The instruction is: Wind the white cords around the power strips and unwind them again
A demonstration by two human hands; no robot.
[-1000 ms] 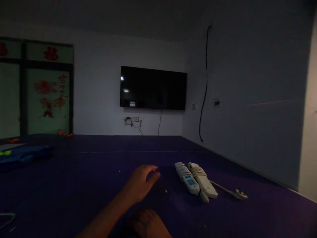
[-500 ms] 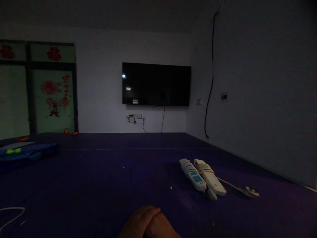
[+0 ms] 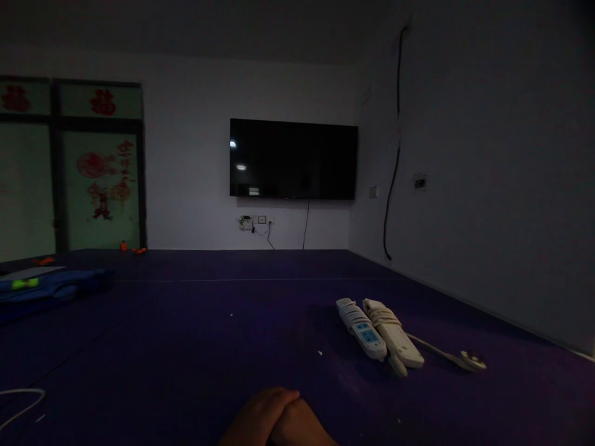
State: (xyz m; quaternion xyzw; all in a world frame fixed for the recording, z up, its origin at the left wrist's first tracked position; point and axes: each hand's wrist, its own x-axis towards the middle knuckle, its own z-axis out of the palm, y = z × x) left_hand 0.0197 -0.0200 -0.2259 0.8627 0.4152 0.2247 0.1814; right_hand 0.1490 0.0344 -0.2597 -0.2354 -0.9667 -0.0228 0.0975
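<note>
At the bottom middle, my left hand [image 3: 258, 409] lies folded over my right hand [image 3: 300, 424], its fingers curled across it. The right hand's fingers are hidden beneath the left, so I cannot see how they are bent. No object shows in either hand. Ahead and to the right, apart from the hands, two power strips lie side by side on the purple surface [image 3: 186, 353]. One is a white power strip with blue sockets [image 3: 369, 334], the other a cream power strip [image 3: 402, 344]; cords are wound round both.
A plug [image 3: 471, 360] lies right of the strips. Blue folded cloth [image 3: 69, 282] sits at the far left, a white cable [image 3: 28, 391] nearer. Small orange objects [image 3: 138, 251] stand by the door. A television [image 3: 292, 160] and a hanging black cable [image 3: 393, 179] are on the walls.
The view has shifted very slightly. My hands stay folded together, and the power strips have not moved.
</note>
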